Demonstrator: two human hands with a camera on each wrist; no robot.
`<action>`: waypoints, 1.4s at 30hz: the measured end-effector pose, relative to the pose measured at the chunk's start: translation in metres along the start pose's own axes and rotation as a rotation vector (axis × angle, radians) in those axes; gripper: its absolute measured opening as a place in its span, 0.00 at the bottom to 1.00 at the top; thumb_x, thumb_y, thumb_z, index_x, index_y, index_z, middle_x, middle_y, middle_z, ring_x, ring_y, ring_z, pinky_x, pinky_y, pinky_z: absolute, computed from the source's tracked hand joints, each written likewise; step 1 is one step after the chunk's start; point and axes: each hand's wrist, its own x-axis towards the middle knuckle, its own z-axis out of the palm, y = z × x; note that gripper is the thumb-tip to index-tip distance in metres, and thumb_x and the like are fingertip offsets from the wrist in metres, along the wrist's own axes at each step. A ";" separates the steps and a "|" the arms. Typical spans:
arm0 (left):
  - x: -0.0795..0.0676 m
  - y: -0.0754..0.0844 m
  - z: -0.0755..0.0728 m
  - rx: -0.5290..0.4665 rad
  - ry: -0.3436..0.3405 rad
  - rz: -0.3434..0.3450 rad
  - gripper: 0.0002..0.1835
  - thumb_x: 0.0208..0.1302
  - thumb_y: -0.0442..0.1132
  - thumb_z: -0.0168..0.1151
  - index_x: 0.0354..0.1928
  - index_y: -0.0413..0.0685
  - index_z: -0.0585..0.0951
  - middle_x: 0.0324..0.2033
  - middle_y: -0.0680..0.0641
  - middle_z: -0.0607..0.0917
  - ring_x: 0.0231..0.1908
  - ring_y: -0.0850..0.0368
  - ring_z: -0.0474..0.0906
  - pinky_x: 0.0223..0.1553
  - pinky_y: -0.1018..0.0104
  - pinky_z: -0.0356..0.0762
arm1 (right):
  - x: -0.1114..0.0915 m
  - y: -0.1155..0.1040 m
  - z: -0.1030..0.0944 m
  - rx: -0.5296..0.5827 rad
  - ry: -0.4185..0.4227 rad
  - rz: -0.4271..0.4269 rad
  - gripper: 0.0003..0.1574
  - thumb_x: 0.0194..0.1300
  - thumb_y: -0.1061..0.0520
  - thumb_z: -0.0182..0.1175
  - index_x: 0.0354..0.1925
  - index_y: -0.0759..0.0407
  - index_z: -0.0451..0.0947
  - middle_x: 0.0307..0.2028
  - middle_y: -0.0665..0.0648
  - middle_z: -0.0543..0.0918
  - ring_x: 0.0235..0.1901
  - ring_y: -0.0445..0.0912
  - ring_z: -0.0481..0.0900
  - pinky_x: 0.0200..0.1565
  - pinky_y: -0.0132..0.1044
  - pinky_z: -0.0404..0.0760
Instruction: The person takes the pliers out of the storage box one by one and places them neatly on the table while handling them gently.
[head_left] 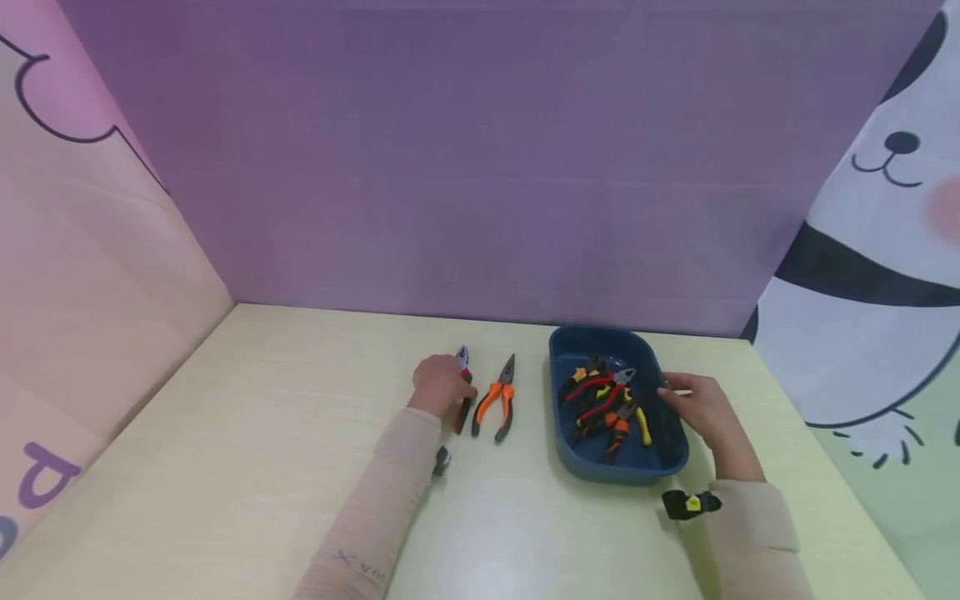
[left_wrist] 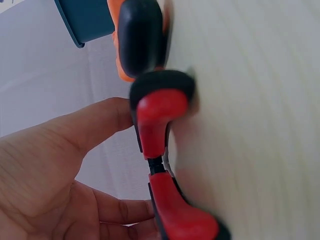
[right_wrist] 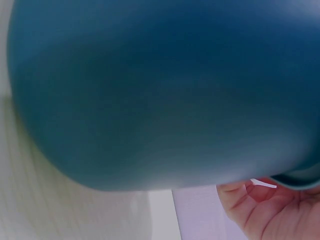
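At the near edge, two pale sleeves [head_left: 375, 517] extend over the bench [head_left: 300, 400]. A black wrist device [head_left: 690, 504] sits beside the right cuff; a second, partly hidden dark unit [head_left: 442, 461] sits beside the left cuff.

Forward of the cuffs are the two hands. The left hand [head_left: 437, 386] pinches the red-and-black pliers [head_left: 463, 412] by the handles — the left wrist view shows the thumb against one handle and the fingers at the other. The handles are parted, and the metal nose points toward the rear of the bench. Just to the right, the orange-and-black pliers [head_left: 507, 392] lie on the bench, nose also rearward, handles spread.

The right hand [head_left: 708, 417] grips the right side of the blue bin [head_left: 615, 477], thumb at the rim. The bin stands upright on the bench and contains several overlapping pliers, including a red-handled pair [head_left: 621, 379], a yellow-handled pair [head_left: 643, 427] and an orange-and-black-handled pair [head_left: 618, 427]. Their exact count cannot be determined.

Beyond the bench rises a purple backdrop [head_left: 480, 167], flanked by printed side panels — the right panel [head_left: 847, 333] bears a panda figure.
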 end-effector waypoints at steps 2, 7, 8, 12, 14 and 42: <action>0.000 -0.001 0.000 -0.007 -0.002 0.003 0.24 0.50 0.54 0.70 0.40 0.42 0.79 0.28 0.48 0.78 0.29 0.56 0.72 0.25 0.69 0.67 | 0.000 0.000 0.001 0.002 0.002 0.001 0.25 0.67 0.61 0.54 0.54 0.80 0.69 0.48 0.79 0.76 0.44 0.67 0.79 0.41 0.52 0.79; -0.001 -0.002 0.000 -0.025 0.000 0.012 0.23 0.50 0.54 0.70 0.39 0.43 0.79 0.28 0.48 0.77 0.29 0.56 0.72 0.24 0.69 0.67 | 0.000 0.001 0.002 -0.006 0.004 0.000 0.24 0.66 0.61 0.54 0.54 0.80 0.69 0.48 0.79 0.76 0.44 0.67 0.79 0.41 0.52 0.80; -0.001 -0.002 -0.001 -0.028 0.002 0.014 0.23 0.50 0.54 0.70 0.39 0.42 0.79 0.28 0.48 0.77 0.29 0.56 0.72 0.24 0.70 0.67 | 0.000 0.002 0.002 -0.009 0.006 -0.004 0.24 0.66 0.61 0.54 0.54 0.80 0.69 0.48 0.79 0.76 0.44 0.67 0.79 0.41 0.52 0.79; -0.003 -0.002 -0.004 -0.026 0.010 0.023 0.24 0.50 0.54 0.71 0.39 0.42 0.79 0.29 0.48 0.78 0.29 0.56 0.72 0.25 0.70 0.67 | 0.000 0.003 0.002 -0.016 0.008 -0.010 0.24 0.66 0.61 0.54 0.54 0.79 0.69 0.48 0.78 0.76 0.44 0.67 0.79 0.41 0.52 0.79; -0.004 -0.003 -0.005 -0.025 0.012 0.026 0.24 0.49 0.54 0.71 0.39 0.42 0.79 0.29 0.48 0.78 0.29 0.56 0.72 0.26 0.70 0.68 | 0.000 0.003 0.002 -0.017 0.005 -0.007 0.25 0.67 0.60 0.54 0.55 0.79 0.69 0.48 0.78 0.76 0.44 0.67 0.79 0.42 0.52 0.79; -0.022 0.015 -0.032 0.003 0.047 0.133 0.19 0.55 0.54 0.67 0.37 0.45 0.81 0.29 0.49 0.80 0.28 0.56 0.73 0.24 0.68 0.70 | 0.001 0.003 0.001 0.002 0.002 0.004 0.25 0.67 0.60 0.54 0.55 0.79 0.69 0.49 0.78 0.76 0.44 0.67 0.79 0.43 0.53 0.79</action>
